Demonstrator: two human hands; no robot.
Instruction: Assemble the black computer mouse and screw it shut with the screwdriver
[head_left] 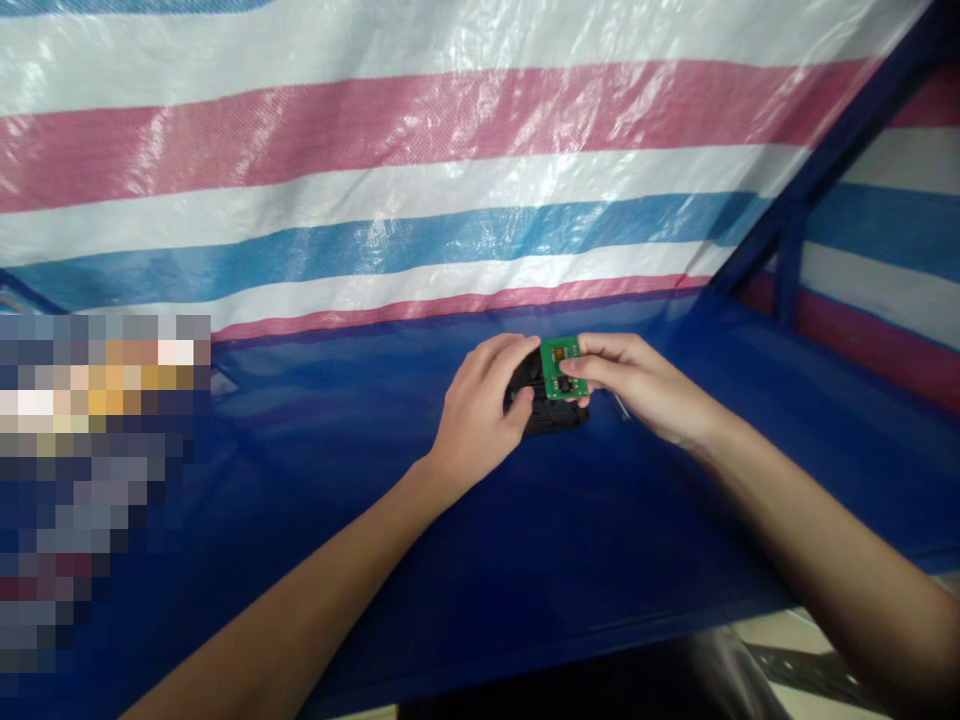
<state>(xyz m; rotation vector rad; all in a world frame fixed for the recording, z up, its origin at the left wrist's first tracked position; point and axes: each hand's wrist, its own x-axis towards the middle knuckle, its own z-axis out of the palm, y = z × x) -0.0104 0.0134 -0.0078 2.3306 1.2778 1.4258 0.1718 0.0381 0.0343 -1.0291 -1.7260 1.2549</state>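
Note:
Between the thumb and fingers of my right hand is a small green circuit board, its face with small dark parts turned up toward me. Just left of it my left hand is curled around a black plastic shell, thumb on the near side and fingers over the far side. The board overlaps part of the shell, and I cannot tell whether the two touch. Under my right hand a thin metal piece pokes out; its kind is unclear.
The work surface is a dark blue tabletop. Behind it hangs a striped plastic sheet in white, red and blue. A dark blue frame bar slants up at the right. A blurred-out patch covers the left edge.

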